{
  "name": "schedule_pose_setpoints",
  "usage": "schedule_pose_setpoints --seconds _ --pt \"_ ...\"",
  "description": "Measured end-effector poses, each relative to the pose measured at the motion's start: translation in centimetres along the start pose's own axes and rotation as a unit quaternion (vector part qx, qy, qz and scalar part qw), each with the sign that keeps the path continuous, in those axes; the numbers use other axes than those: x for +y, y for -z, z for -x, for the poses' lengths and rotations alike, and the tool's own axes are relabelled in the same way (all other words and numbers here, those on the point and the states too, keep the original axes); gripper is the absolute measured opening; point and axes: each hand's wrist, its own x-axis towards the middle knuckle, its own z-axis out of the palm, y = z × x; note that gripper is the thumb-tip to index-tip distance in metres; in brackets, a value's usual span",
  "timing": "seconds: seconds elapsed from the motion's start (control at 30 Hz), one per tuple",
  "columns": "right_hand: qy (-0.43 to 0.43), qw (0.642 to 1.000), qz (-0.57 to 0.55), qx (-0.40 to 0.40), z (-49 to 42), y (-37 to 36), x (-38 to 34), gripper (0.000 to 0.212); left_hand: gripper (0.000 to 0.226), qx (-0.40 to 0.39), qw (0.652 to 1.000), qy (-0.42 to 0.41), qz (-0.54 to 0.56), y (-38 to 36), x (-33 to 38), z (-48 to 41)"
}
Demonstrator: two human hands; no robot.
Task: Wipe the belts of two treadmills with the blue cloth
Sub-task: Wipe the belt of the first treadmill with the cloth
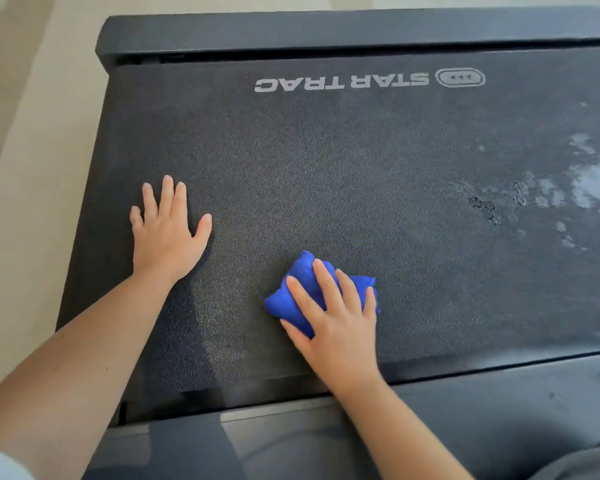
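Reader: Step in hand, as judged?
Legend: Wiping of one treadmill belt (pixel 326 161) is judged under way. The blue cloth (pixel 303 271), bunched, is gripped by the curled fingers of the right hand (pixel 340 332) and pressed onto the belt near its close edge. The left hand (pixel 167 237) is laid flat, fingers spread.
Reader: Next move?
Legend: A stroke rightward to the whitish residue (pixel 589 185) is probably called for.
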Motion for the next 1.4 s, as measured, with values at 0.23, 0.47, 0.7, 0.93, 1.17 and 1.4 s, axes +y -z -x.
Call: schedule_pose_setpoints --seconds 0.23,0.47,0.7,0.93,1.17,1.4 --pt "-0.127 0.991 0.032 -0.003 -0.8 3.0 13.4 0.052 0.066 0.007 1.0 -0.001 -0.012 0.1 0.1 -0.1" --pt "-0.119 0.992 0.031 -0.006 -1.3 3.4 13.7 0.052 0.045 0.04 0.992 -0.106 -0.047 3.2 4.4 -0.4" --pt "-0.037 0.999 0.02 -0.009 -3.7 1.8 13.2 0.05 0.06 -0.003 0.994 -0.108 0.021 -0.6 12.2 0.6" --pt "0.093 0.995 -0.036 0.004 -11.6 -1.2 12.9 0.048 0.072 0.019 0.993 -0.11 0.048 -0.9 12.1 0.4" --pt "0.052 0.995 -0.04 -0.077 -27.4 -6.1 10.9 0.05 0.07 0.012 0.993 -0.101 0.052 -0.9 12.0 0.4" --pt "0.084 0.993 -0.05 -0.06 -26.4 -6.2 9.2 0.051 0.071 0.01 0.993 -0.101 0.057 -0.7 12.0 0.4"
